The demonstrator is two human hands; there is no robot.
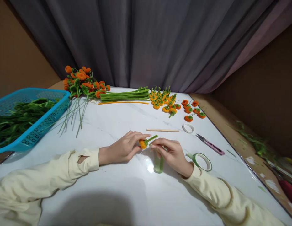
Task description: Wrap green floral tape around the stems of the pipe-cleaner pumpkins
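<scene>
A yellow-orange flower (142,144) with a short green stem (152,138) is held above the middle of the worktop (127,191), clamped in the left hand's (124,146) grip. Just beside it, the right hand's (173,155) grip is pinched together on a green tape strip (158,165); beyond lie a wooden stick (162,130) and clustered yellow flower heads (161,102).

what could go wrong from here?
1. The loose green strip below the right hand might fold or catch on itself.
2. The left hand only pinches the small yellow-orange piece, so it could slip or twist.
3. The tape roll sits close beside the right cuff; a sleeve sweep might knock it.
</scene>
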